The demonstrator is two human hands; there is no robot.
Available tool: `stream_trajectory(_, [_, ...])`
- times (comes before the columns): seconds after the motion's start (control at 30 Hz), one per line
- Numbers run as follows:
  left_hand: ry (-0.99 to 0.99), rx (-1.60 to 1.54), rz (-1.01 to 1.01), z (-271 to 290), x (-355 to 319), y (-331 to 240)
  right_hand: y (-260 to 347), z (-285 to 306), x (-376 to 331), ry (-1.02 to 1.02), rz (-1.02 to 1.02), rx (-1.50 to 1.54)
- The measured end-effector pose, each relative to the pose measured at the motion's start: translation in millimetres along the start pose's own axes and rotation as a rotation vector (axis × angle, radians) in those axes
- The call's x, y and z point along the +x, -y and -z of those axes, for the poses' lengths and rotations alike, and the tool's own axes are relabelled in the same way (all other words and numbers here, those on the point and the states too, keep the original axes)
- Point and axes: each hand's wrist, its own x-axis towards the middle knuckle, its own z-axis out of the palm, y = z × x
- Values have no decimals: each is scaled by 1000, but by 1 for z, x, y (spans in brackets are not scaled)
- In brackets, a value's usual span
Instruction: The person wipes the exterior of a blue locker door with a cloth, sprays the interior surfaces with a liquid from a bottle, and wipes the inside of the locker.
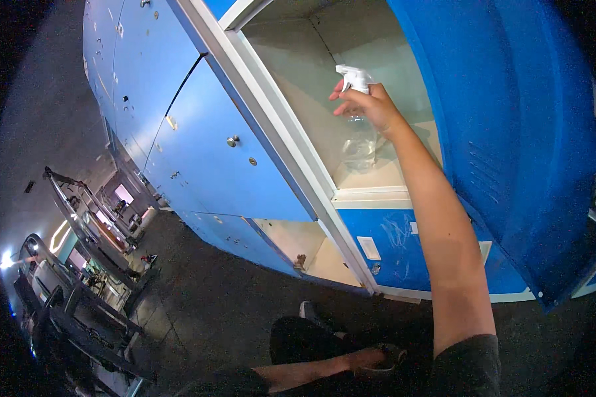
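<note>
Curls right hand (375, 109) part-way round the neck of the clear spray bottle (359, 151), below its white trigger head (355, 78), fingertips extended past it, probably because the narrow neck suits one hand; unable to tell whether gripping or loose. Appears to rest bottle base inside the locker compartment (288, 56), likely letting its floor bear the weight, and reaches in beside the blue door (526, 112), swung wide presumably for forearm room. Hangs left hand (368, 359) low, too dim to judge its grip.
</note>
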Motion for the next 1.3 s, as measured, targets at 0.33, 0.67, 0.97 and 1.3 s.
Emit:
stream_trajectory(0.33, [164,-93,102,-13,-1,29,-8,-3,3,-84,-30,-73])
stream_trajectory(0.67, [6,-65,-68,2,-1,-2,-9,7,1,-95,-74,-36])
stream_trajectory(0.97, [-35,-54,54,8,-3,-26,-2,11,4,-166,-29,-45])
stream_trajectory(1.3, [-34,-9,-54,9,-2,-20,-9,17,3,-123,-574,37])
